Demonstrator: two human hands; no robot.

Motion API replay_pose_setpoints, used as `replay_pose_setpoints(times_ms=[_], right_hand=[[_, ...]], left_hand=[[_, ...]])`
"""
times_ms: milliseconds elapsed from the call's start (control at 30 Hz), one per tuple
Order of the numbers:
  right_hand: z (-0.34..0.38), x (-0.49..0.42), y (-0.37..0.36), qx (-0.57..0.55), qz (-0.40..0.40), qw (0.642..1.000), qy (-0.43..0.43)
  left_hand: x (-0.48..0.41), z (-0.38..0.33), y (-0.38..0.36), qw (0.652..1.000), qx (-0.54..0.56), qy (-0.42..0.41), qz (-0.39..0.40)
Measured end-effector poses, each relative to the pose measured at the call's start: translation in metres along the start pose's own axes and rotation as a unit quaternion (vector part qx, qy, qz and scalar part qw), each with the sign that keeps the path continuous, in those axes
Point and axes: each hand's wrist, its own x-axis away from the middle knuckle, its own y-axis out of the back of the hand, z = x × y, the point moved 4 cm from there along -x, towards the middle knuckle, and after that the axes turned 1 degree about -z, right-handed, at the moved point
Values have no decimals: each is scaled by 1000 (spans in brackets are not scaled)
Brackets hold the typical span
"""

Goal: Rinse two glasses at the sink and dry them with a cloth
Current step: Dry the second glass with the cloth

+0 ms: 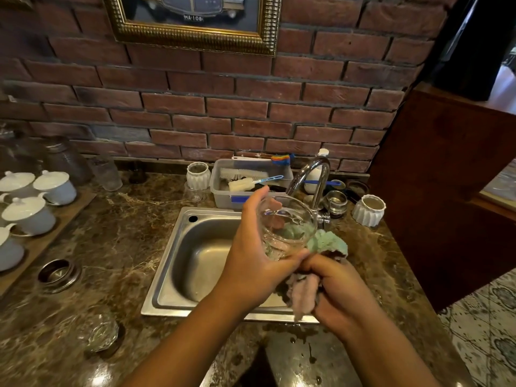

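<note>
Grips a clear glass point(287, 227) over the right side of the sink point(167, 275) with the left hand point(251, 255), fingers curled round its left wall. Clutches a bunched cloth point(326, 244) in the right hand point(337, 291), just right of the glass base, with the two hands touching there. Green end of the cloth pressed up against the lower glass wall, pinkish end hanging from the fist. Hard to tell whether the green seen through the glass sits inside it or behind it.

Hidden behind glass and hands: the sink's right rim and part of the basin. Foot of the tap point(312, 174) partly covered by the glass, spout arching above it. Cut off at the top edge, high above the sink: a gilt-framed picture point(192, 23) on the brick wall. Blurred and dark far left of the sink: tall glass jars point(64, 157), contents not readable.

Directly behind the sink, a grey plastic tub point(220, 191) holding brushes point(243, 185). Left of the tub, a white ribbed jar point(198, 175); right of the tap, a small metal cup point(336, 202) and another ribbed pot point(368, 210). Left of the sink on the marble counter point(125, 219), lidded white cups point(53, 188) on a wooden board, partly out of frame, and a metal ring point(58, 275) nearer. Front-left of the sink, a second glass point(97, 331) standing on the counter, faint against the stone.
</note>
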Motion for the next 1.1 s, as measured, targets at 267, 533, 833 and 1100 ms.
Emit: replay_pose_setpoints(times_ms=[267, 533, 833, 1100], right_hand=[[48, 21, 11, 261, -72, 938, 215], [55, 14, -9, 509, 163, 820, 204], [27, 9, -27, 413, 246, 867, 128], [7, 14, -34, 419, 171, 854, 255]], left_hand=[[6, 22, 19, 973, 118, 164, 110], [20, 30, 17, 885, 380, 250, 99], [8, 18, 32, 989, 52, 113, 77], [-4, 6, 30, 970, 182, 142, -80]])
